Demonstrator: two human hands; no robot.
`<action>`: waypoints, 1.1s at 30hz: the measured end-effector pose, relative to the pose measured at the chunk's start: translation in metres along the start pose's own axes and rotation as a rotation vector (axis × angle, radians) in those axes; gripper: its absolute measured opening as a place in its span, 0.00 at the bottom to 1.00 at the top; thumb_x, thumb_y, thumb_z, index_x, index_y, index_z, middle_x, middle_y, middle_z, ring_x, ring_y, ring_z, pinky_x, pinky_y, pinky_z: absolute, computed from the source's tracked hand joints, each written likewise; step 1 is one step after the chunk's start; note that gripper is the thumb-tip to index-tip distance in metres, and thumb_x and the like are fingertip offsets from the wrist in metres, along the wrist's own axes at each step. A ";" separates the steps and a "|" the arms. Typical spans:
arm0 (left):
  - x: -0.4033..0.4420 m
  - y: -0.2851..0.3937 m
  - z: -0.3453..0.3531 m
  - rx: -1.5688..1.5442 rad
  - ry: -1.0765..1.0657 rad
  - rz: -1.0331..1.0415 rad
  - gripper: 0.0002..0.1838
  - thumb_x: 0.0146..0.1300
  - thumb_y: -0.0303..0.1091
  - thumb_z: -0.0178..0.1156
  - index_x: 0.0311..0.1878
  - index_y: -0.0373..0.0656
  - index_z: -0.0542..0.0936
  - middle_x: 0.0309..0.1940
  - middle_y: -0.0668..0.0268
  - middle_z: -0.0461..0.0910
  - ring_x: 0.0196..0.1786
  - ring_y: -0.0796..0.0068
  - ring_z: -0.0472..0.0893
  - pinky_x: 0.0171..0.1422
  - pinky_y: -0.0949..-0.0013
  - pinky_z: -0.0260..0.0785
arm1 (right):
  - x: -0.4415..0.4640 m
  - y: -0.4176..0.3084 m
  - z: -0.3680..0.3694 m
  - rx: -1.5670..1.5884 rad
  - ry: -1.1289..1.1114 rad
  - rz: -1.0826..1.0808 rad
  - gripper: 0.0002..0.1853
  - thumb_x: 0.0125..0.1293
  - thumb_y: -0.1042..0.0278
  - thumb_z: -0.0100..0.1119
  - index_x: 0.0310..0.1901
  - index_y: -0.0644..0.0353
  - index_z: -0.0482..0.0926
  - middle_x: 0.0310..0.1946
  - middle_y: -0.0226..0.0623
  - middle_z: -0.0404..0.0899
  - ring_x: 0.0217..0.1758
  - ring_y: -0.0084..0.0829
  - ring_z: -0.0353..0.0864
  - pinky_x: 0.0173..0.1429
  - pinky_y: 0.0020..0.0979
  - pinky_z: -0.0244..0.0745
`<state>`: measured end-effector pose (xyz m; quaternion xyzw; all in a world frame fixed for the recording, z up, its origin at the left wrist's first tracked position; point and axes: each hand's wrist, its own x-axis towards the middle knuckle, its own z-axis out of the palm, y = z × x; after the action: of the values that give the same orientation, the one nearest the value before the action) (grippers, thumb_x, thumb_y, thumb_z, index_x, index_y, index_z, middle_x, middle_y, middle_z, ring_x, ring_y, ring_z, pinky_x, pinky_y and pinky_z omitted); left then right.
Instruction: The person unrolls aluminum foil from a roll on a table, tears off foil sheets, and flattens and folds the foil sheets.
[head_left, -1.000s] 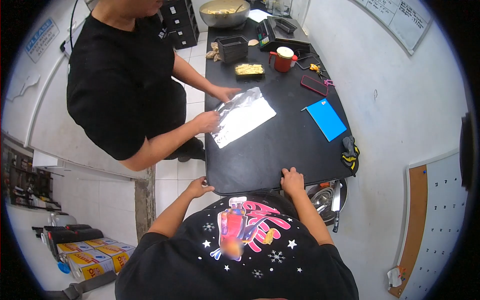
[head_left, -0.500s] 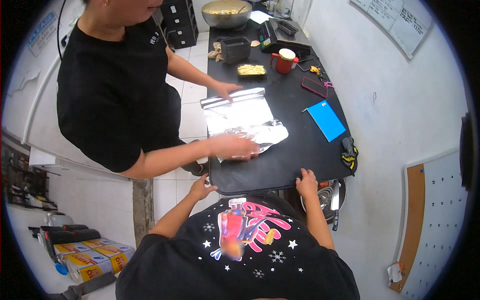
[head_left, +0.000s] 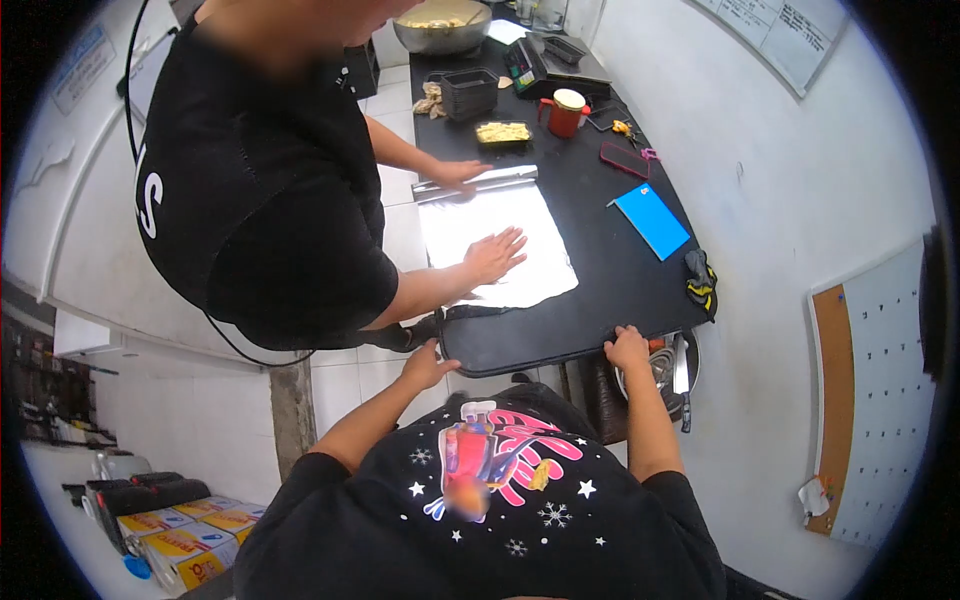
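Note:
My left hand (head_left: 427, 366) holds the near left corner of the black table (head_left: 540, 338), its thumb along the front edge. Farther right, my right hand (head_left: 627, 348) grips the same edge, with its fingertips curled over the top. Beyond my hands lies a sheet of aluminium foil (head_left: 545, 265), pulled out from its roll (head_left: 510, 180). A co-worker's hand (head_left: 497, 254) presses flat on the sheet. The co-worker's other hand (head_left: 457, 172) is at the roll. Behind the foil sits a black tray of pale yellow food (head_left: 503, 132).
A blue notebook (head_left: 652, 221), a phone (head_left: 625, 160), a red mug (head_left: 566, 113) and dark gloves (head_left: 700, 283) lie along the right side. Black containers (head_left: 469, 92), a scale (head_left: 550, 75) and a large bowl (head_left: 440, 38) stand farther back. A knife (head_left: 682, 375) sits below the right edge.
The co-worker has leaned in over the table, and the foil's crumpled near end now lies flatter under their hand. My hands stay at the table edge; the view has shifted slightly.

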<state>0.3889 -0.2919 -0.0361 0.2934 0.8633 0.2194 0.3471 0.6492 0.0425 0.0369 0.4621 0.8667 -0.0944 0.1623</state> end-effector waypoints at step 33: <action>0.021 0.057 0.040 -0.654 0.561 -0.617 0.38 0.68 0.63 0.39 0.58 0.32 0.72 0.46 0.50 0.79 0.49 0.56 0.79 0.47 0.54 0.71 | 0.131 0.176 -0.004 0.453 0.474 -0.178 0.15 0.59 0.65 0.57 0.46 0.61 0.79 0.50 0.48 0.75 0.58 0.49 0.70 0.62 0.44 0.66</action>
<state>0.4263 -0.2293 -0.0392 -0.1679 0.8556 0.4351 0.2244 0.7267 0.2430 -0.0099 0.4180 0.8743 -0.1883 -0.1594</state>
